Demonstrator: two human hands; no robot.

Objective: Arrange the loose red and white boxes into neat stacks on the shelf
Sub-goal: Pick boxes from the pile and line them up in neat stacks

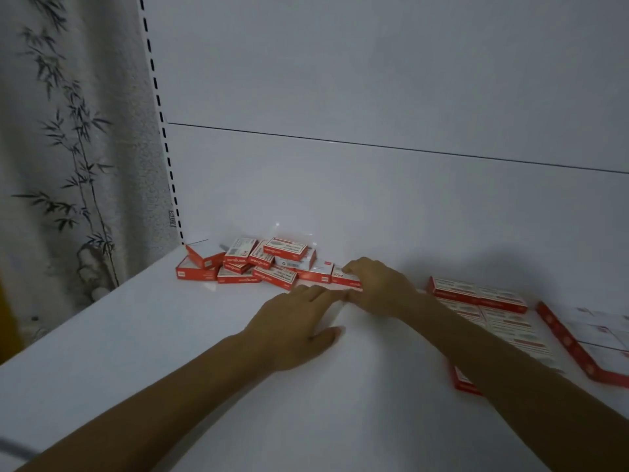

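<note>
A bamboo-printed curtain (68, 148) hangs left of the slotted upright (155, 84) and back panel (374, 80).

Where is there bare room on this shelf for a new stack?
Widest bare patch: the shelf front left, between the loose pile and near edge, left of the left hand. Also bare: behind the right hand, which grips the end box, up to the neat rows. Crowded: back-left corner and right side by the red carton.

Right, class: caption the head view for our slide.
Right hand grips a box at the pile; left hand rests flat on the shelf.
</note>
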